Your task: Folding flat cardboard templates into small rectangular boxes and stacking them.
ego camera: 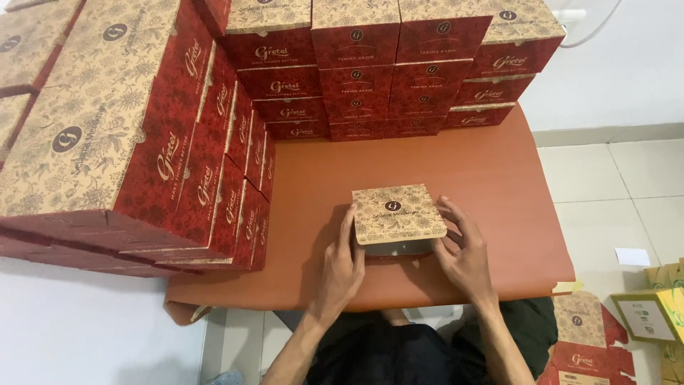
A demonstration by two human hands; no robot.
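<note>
A small square cardboard box [396, 213] with a tan floral-patterned lid and red sides sits on the orange-brown table [491, 171]. My left hand [343, 264] presses against the box's left side, fingers along its edge. My right hand [464, 251] holds the right side, fingers spread over the corner. The lid looks slightly raised at the near edge, showing a dark gap beneath.
Tall stacks of matching red and tan boxes [135, 142] fill the left of the table, and another stack [399, 64] lines the back. On the tiled floor at right lie an unfolded flat box [588, 342] and a yellow-green carton [652, 314].
</note>
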